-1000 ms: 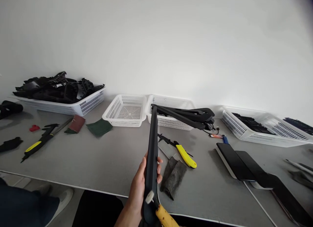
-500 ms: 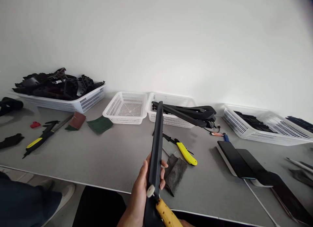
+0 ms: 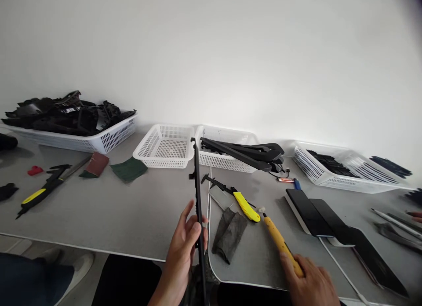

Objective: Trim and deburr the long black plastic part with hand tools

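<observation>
My left hand [image 3: 184, 249] is closed around a long, thin black plastic trim piece [image 3: 198, 196], held upright with its narrow edge toward me and small clips along its left side. On the right, my right hand [image 3: 311, 279] grips a yellow-handled tool [image 3: 280, 240] with a small round whitish head, low over the table; I cannot tell whether it touches the surface. Between the hands lie a dark grey cloth or abrasive piece [image 3: 230, 235], a yellow utility knife [image 3: 246, 207] and a black caliper [image 3: 217, 183].
White baskets line the wall: one of black parts [image 3: 108, 136], a bare one [image 3: 165, 161], one bearing similar trim pieces [image 3: 250, 154], another of black strips [image 3: 329, 183]. Phones [image 3: 310, 213] lie right. Sandpaper [image 3: 128, 169] and a yellow-black tool [image 3: 42, 194] lie left. Another person's fingers [image 3: 417, 216] show far right.
The trim piece has turned from its broad face to its narrow edge. My right hand has moved right with the yellow-handled tool, away from the piece. The view has shifted slightly.
</observation>
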Motion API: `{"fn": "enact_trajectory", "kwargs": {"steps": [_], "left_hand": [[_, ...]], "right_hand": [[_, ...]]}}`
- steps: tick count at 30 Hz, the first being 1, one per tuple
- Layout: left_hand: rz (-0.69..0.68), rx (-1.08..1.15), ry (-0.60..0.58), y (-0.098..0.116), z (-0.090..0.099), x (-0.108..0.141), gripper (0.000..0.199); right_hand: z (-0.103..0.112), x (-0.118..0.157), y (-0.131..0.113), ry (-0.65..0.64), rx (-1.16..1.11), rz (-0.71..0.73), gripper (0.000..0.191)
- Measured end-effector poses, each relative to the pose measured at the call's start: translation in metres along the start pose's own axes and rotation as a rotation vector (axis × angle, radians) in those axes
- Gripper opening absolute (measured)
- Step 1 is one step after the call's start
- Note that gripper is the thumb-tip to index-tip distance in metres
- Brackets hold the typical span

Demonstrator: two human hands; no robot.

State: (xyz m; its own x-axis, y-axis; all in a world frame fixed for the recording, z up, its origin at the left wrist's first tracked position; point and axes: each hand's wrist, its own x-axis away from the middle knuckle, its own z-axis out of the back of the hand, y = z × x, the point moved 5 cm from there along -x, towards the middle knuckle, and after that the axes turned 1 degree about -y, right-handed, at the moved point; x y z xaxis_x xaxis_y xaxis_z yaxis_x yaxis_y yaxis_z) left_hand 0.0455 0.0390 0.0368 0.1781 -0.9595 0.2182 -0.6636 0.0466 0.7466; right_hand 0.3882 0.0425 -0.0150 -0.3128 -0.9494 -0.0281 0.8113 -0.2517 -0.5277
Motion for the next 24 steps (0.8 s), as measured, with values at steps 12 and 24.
{"fn": "enact_trajectory", "kwargs": {"steps": [12,24], "left_hand": [[0.104,-0.05,-0.054,-0.001,-0.004,0.011,0.075],[0.039,-0.057,-0.028,0.011,0.006,-0.001,0.057]], "right_hand": [[-0.061,-0.023,-0.17,0.084,-0.099,0.56,0.043],[0.012,0.022,-0.189,-0.086,-0.159,1.019,0.027]]}}
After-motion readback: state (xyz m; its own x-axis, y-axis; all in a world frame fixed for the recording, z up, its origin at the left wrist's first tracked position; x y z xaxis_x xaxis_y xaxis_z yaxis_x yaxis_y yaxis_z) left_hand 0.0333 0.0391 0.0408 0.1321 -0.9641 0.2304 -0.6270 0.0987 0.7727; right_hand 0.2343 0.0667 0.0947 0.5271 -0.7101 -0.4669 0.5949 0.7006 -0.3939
